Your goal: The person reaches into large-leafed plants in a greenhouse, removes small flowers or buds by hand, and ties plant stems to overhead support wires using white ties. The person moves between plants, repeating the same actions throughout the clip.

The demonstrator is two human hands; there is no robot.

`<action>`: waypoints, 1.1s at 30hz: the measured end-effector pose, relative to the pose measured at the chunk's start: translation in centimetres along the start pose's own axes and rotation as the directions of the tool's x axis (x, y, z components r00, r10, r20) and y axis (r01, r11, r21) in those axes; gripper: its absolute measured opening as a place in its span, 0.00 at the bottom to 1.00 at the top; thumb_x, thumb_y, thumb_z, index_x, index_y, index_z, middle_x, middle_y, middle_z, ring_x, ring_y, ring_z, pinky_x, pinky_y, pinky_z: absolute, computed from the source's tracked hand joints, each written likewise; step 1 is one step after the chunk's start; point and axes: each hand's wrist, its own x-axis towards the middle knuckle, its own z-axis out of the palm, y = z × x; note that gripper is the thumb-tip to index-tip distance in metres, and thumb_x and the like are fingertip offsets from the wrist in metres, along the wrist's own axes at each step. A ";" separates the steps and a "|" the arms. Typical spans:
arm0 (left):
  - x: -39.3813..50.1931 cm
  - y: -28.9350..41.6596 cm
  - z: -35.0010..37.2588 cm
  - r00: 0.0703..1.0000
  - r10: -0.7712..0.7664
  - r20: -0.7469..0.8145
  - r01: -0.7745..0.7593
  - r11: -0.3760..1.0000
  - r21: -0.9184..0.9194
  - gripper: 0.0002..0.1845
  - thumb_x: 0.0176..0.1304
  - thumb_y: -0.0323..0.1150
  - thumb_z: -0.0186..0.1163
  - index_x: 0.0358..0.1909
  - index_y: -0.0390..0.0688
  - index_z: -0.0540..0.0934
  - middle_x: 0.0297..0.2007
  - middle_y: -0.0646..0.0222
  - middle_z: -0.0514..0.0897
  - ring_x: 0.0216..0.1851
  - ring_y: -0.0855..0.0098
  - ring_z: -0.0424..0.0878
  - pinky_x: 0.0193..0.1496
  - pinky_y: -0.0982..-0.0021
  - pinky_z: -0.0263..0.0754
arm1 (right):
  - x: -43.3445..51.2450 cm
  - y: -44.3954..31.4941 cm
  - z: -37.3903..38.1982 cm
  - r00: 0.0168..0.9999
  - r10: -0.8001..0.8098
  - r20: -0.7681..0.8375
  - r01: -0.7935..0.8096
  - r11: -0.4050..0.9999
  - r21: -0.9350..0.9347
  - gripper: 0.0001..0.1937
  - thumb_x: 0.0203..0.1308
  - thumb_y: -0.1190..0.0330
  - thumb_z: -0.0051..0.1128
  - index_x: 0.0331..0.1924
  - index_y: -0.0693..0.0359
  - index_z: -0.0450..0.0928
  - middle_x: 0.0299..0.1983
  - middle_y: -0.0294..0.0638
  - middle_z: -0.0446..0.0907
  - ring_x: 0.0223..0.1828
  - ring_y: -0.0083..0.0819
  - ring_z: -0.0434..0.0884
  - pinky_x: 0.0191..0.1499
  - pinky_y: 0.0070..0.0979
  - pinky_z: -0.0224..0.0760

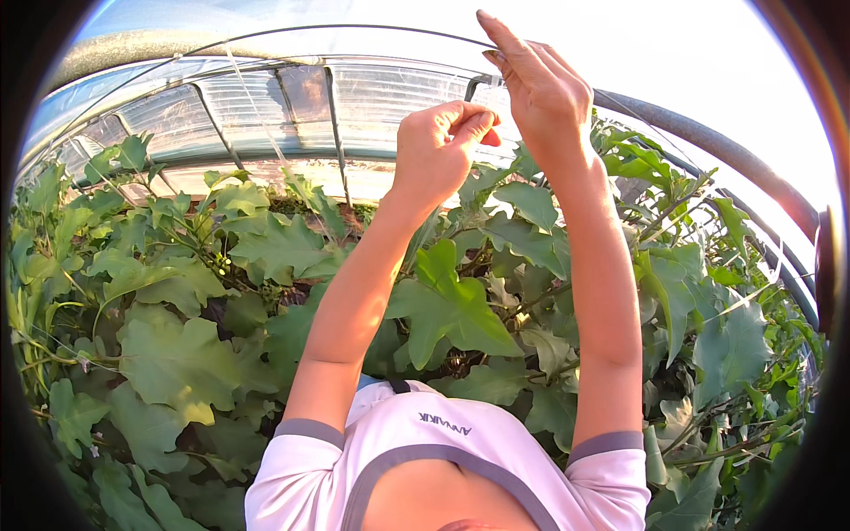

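Observation:
My left hand (438,149) is raised in front of me with thumb and fingers pinched together. Whether something thin sits in that pinch is hard to see. Just up and to the right, my right hand (548,89) is lifted higher, its fingers stretched out beside a dark overhead wire (372,26). The wire meets the fingers, but a grip on it cannot be made out. A small pale strip (495,80) shows between the two hands. Below my forearms grow leafy plants that look like eggplants (451,312), with broad lobed leaves.
A greenhouse wall of clear plastic film (398,86) on metal ribs (334,126) stands beyond the plants. A thick pipe (717,152) curves along the right. White plastic twine (255,109) slants from the wire toward the foliage. Dense leaves (179,358) surround me on both sides.

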 end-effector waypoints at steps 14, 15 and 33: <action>0.3 -0.1 0.3 0.999 0.038 -0.015 -0.039 0.996 -0.079 0.08 0.67 0.26 0.55 0.36 0.36 0.83 0.25 0.71 0.81 0.27 0.83 0.74 0.31 0.82 0.65 | 0.5 0.2 -2.1 0.912 -0.334 0.239 0.410 0.722 -0.558 0.19 0.51 0.76 0.59 0.49 0.60 0.74 0.36 0.39 0.83 0.45 0.33 0.84 0.44 0.26 0.72; 0.2 0.5 0.2 1.000 0.031 0.001 -0.031 0.998 -0.055 0.07 0.66 0.26 0.56 0.36 0.36 0.83 0.25 0.71 0.81 0.28 0.83 0.75 0.31 0.82 0.65 | 0.2 0.7 -2.2 0.916 -0.368 0.162 0.396 0.761 -0.513 0.14 0.49 0.76 0.60 0.43 0.60 0.74 0.36 0.39 0.83 0.47 0.34 0.83 0.44 0.27 0.72; 5.0 3.4 -3.5 0.969 0.149 0.195 -0.166 0.983 0.073 0.16 0.66 0.40 0.60 0.50 0.42 0.79 0.41 0.70 0.84 0.24 0.83 0.77 0.27 0.82 0.70 | -5.4 0.4 4.2 0.593 0.588 0.551 -0.302 -0.472 0.828 0.05 0.65 0.70 0.55 0.35 0.62 0.76 0.30 0.37 0.78 0.30 0.24 0.76 0.33 0.21 0.68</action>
